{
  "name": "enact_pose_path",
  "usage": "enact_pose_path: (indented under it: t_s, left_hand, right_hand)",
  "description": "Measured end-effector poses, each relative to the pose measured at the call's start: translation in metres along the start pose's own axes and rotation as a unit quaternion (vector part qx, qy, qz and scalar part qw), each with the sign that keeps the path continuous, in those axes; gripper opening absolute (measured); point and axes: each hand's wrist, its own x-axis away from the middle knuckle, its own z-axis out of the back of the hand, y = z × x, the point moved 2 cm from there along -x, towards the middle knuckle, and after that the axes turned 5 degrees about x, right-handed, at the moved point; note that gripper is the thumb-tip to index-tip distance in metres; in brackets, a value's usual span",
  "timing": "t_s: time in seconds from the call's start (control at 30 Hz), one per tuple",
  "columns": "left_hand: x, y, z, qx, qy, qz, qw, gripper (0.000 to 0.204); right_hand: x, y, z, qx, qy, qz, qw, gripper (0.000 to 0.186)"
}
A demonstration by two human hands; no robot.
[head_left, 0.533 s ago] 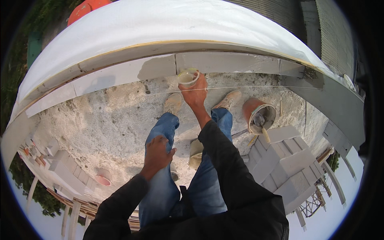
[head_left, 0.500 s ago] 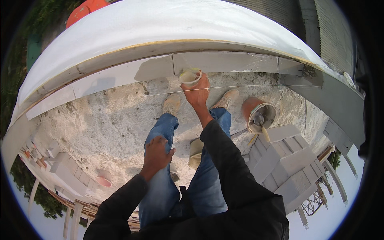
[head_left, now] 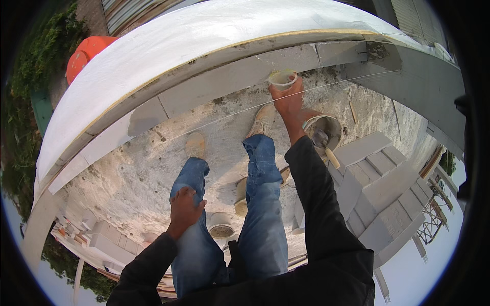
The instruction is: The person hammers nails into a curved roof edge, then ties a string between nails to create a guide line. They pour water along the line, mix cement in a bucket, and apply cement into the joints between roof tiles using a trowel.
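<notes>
My right hand (head_left: 288, 102) is closed around a clear plastic cup (head_left: 282, 79), held upright at the inner face of a low grey block course (head_left: 232, 81), partly wet. A thin taut string (head_left: 214, 116) runs along the blocks past that hand. My left hand (head_left: 185, 209) rests on my left jeans leg at the thigh, fingers loosely apart and empty. Below and right of the cup, a bucket (head_left: 311, 115) contains a trowel (head_left: 327, 152) with a light wooden handle.
Pale concrete blocks (head_left: 388, 209) are stacked at the right, more (head_left: 112, 237) at the lower left. A round container (head_left: 222, 229) sits behind my legs. Beyond the blocks lie a white sheet (head_left: 153, 46) and an orange object (head_left: 84, 56). A grey slab (head_left: 418, 92) borders the upper right.
My view has swung rightward along the block course. My right hand has moved right and away from me with the cup, and my feet have shifted. My left hand still rests on the leg.
</notes>
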Motion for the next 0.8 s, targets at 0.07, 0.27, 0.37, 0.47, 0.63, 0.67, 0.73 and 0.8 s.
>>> enact_pose_path:
  t_s: [0.07, 0.27, 0.37, 0.47, 0.63, 0.67, 0.73, 0.8]
  left_hand:
    - [-0.005, 0.010, -0.003, -0.011, -0.012, 0.017, 1.000, 0.053]
    - [-0.015, 0.043, -0.017, -0.091, -0.012, 0.022, 0.996, 0.054]
    - [-0.018, 0.057, -0.022, -0.107, -0.010, 0.016, 0.994, 0.054]
    - [-0.013, 0.063, -0.023, -0.076, 0.010, 0.018, 0.997, 0.053]
    - [0.007, 0.043, -0.028, -0.081, 0.040, 0.073, 0.993, 0.051]
    - [0.010, 0.036, -0.030, -0.079, 0.048, 0.071, 0.993, 0.051]
    - [0.020, 0.017, -0.032, -0.087, 0.043, 0.091, 0.991, 0.053]
    - [0.029, -0.002, -0.035, -0.098, 0.029, 0.100, 0.990, 0.054]
  right_hand:
    - [-0.027, 0.021, 0.014, -0.028, 0.003, -0.025, 0.999, 0.078]
    - [-0.098, 0.066, 0.056, 0.045, 0.048, 0.010, 0.998, 0.079]
    - [-0.120, 0.087, 0.063, 0.070, 0.031, -0.008, 0.997, 0.082]
    - [-0.132, 0.103, 0.068, 0.077, 0.023, -0.007, 0.997, 0.085]
    - [-0.125, 0.102, 0.079, 0.026, 0.014, 0.068, 0.997, 0.077]
    - [-0.119, 0.098, 0.079, 0.015, 0.012, 0.073, 0.997, 0.075]
    - [-0.103, 0.085, 0.073, 0.045, 0.003, 0.099, 0.994, 0.072]
    - [-0.080, 0.066, 0.062, 0.040, -0.010, 0.156, 0.987, 0.074]
